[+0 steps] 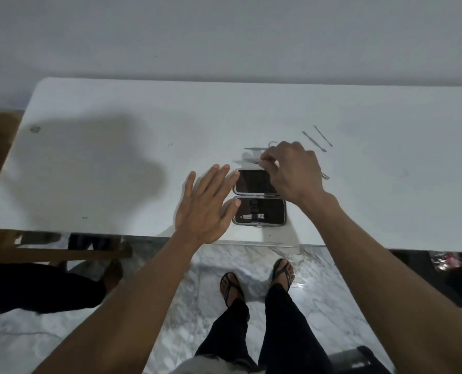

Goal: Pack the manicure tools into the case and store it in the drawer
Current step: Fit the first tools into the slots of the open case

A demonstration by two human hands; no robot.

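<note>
A dark manicure case [273,214] lies open on the white table [116,157] near its front edge, lid half away from me. A nail clipper [251,217] sits strapped in the near half. My right hand [291,171] hovers over the lid half, fingers pinched on a thin metal tool [247,161] whose other end shows at the wrist. My left hand [208,203] is spread flat, fingers apart, just left of the case, holding nothing. Small scissors [254,149] lie beyond my right hand. Two slim metal tools [314,141] [323,135] lie further right.
Another person's dark-clothed leg and foot [111,271] are at the left by a wooden chair [62,253]. My own sandalled feet [231,287] stand on marble floor below the table edge. A dark object [359,357] sits at the bottom right.
</note>
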